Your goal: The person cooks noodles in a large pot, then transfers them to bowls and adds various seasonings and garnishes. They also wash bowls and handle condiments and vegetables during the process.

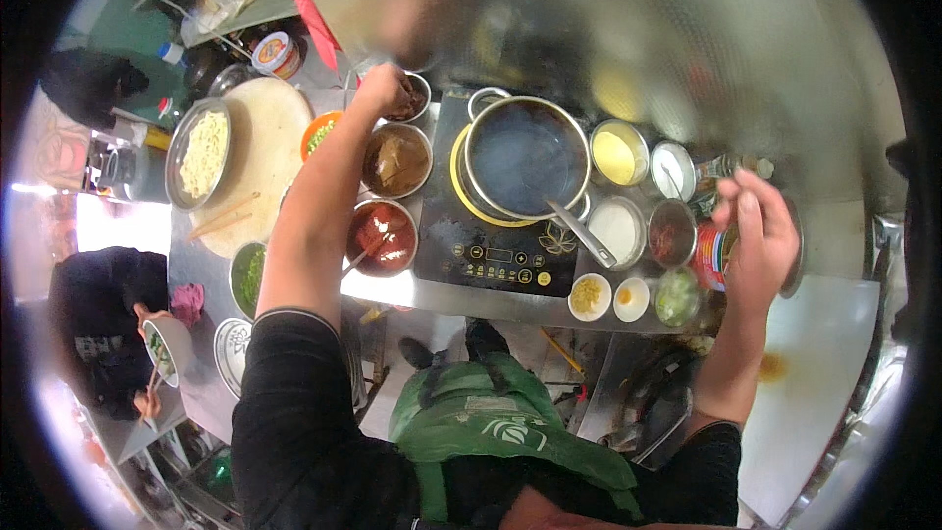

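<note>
At the far left bowl, my left hand [386, 90] reaches over the rim of a small metal bowl of dark reddish-brown stuff [416, 97]; its fingertips are hidden. My right hand [758, 235] is raised above the right end of the counter, beside a red can [710, 256], fingers apart, holding nothing that shows. Between them a metal pot [526, 154] with dark liquid stands on a black induction cooker [500, 258]. A metal spoon or ladle handle [592, 244] leans at its rim. Bowls of brown paste [397, 160] and red sauce [383, 237] stand left of the cooker.
Right of the pot stand bowls of yellow powder [620, 153], white powder [617, 233] and chopped garnish [675, 297]. At left, noodles [204, 154] fill a metal bowl by a round wooden board [268, 140] with chopsticks [224, 217]. A person [110, 331] holds a bowl at the far left.
</note>
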A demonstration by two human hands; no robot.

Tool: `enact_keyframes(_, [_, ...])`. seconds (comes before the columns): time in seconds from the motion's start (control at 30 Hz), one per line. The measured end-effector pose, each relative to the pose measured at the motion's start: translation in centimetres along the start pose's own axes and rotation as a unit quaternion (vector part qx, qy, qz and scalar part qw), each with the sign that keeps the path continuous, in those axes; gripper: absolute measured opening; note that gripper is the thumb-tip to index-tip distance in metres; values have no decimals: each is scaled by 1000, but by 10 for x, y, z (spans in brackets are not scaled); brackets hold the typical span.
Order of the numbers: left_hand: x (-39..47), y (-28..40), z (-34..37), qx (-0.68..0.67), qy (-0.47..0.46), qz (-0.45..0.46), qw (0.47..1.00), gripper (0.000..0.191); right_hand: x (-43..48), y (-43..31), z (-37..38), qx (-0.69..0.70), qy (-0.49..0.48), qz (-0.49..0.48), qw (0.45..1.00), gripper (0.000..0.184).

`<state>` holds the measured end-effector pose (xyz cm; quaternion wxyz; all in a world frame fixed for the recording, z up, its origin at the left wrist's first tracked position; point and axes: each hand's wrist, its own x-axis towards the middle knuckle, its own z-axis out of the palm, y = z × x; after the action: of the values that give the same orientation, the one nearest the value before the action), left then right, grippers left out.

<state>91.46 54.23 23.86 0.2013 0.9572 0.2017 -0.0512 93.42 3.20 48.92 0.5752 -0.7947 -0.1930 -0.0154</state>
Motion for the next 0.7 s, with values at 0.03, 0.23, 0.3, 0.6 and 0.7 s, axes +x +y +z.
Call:
enact_keyframes(0.03, [-4, 2, -6, -27, 14, -3, 1000, 25, 13, -12, 16, 21, -44, -8, 999, 23])
enact_keyframes(0.23, [-58, 18, -65, -291, 42, -50, 954, 20, 86, -36, 148, -85, -329, -116, 933, 23])
enact_keyframes(0.3, [-94, 23, -90, -308, 73, -34, 948, 18, 112, -21, 213, -176, -380, -259, 870, 23])
enact_keyframes(0.6, [-349, -41, -142, -296, 212, -208, 908, 11, 123, 95, 451, -410, -556, -365, 625, 13])
enact_keyframes(0.7, [-412, -74, -119, -145, 208, -255, 933, 16, 122, 117, 473, -461, -589, -320, 581, 26])
